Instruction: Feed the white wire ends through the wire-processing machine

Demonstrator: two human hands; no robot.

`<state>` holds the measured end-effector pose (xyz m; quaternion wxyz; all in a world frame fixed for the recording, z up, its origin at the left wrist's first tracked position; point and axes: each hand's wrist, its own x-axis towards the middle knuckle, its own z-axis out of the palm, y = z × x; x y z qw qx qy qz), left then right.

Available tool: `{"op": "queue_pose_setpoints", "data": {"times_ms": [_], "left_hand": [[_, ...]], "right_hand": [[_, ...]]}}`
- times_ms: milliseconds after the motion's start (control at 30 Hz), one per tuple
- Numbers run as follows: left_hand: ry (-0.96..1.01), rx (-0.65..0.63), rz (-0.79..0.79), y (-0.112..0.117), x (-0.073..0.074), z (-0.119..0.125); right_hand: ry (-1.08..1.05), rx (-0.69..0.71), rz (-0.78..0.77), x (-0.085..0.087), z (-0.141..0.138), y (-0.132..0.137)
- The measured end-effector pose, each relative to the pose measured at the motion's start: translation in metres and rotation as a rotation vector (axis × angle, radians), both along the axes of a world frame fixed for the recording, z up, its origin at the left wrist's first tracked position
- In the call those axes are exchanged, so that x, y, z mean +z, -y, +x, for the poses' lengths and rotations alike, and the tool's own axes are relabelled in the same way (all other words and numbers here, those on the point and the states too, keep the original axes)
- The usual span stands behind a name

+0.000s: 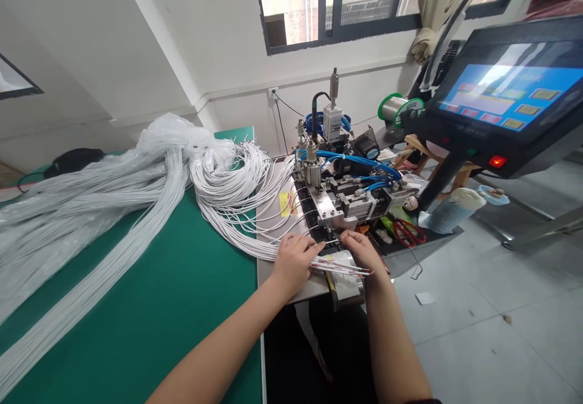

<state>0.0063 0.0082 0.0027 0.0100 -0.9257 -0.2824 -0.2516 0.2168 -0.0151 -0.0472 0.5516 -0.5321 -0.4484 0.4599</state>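
Note:
My left hand (pixel 295 264) is closed over a bundle of thin white cables (pixel 255 246), whose ends with reddish wires stick out to the right beneath it. From its thumb a single white cable (pixel 331 242) runs to my right hand (pixel 362 251), whose fingertips pinch near its end at the front of the machine (pixel 325 203). The machine is metal, with pneumatic cylinders and blue hoses. Several other cables lie spaced out along its left side. My right fingers partly hide the cable's tip.
More cable bundles, some in clear plastic (pixel 168 133), cover the green table (pixel 204 319) on the left. A control screen (pixel 510 88) with a red-lit button overhangs the right. Behind the machine is a wire spool (pixel 396 109). Red-handled scissors (pixel 409 232) lie right of the machine.

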Motion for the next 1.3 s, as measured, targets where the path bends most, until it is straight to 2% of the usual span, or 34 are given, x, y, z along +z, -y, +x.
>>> {"op": "queue_pose_setpoints", "data": {"times_ms": [200, 467, 533, 733, 900, 1033, 1167, 1300], "left_hand": [[0.063, 0.020, 0.000, 0.000, -0.003, -0.002], [0.061, 0.094, 0.031, 0.001, -0.001, -0.002], [0.086, 0.106, 0.050, 0.002, 0.000, -0.002], [0.129, 0.099, 0.067, 0.004, 0.002, -0.002], [0.133, 0.105, 0.058, 0.004, 0.002, -0.002], [0.108, 0.074, 0.062, 0.003, 0.001, -0.002], [0.118, 0.002, 0.063, 0.002, 0.003, -0.003], [0.158, -0.009, 0.058, 0.005, 0.007, -0.002]], "right_hand": [[-0.004, -0.067, 0.019, 0.000, 0.001, 0.009], [0.105, -0.175, 0.086, 0.017, 0.008, 0.029], [0.111, -0.119, 0.101, 0.023, 0.010, 0.036], [0.164, 0.183, 0.162, 0.042, 0.013, 0.053], [0.136, 0.243, 0.233, 0.046, 0.010, 0.056], [0.100, 0.110, 0.225, 0.039, 0.005, 0.052], [0.008, -0.160, 0.180, 0.033, -0.003, 0.045], [-0.037, -0.389, 0.167, 0.032, -0.012, 0.039]]}}
